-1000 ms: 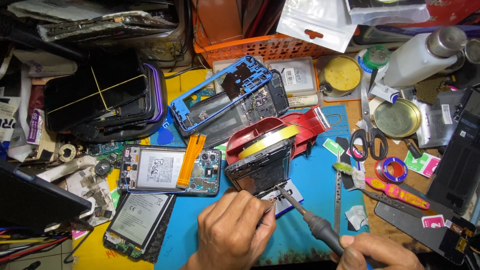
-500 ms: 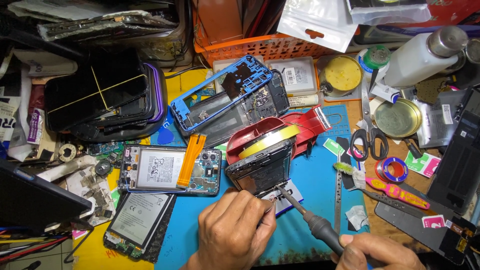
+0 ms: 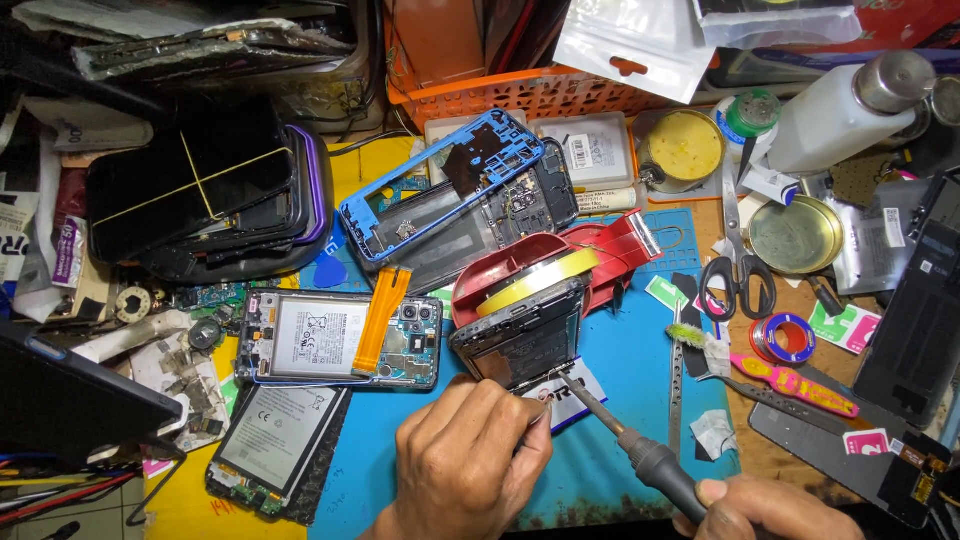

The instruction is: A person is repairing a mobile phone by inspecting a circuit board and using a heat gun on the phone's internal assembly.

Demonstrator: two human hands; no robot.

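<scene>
Phone lies opened, dark internals exposed, propped tilted on red holder.

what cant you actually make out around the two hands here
- Head view: where the soldering iron tip meets the opened phone is too small to resolve.
- Whatever the left hand pinches is hidden by its own fingers.
- The right hand is cut off by the bottom edge, so its grip on the iron is unclear.
</scene>
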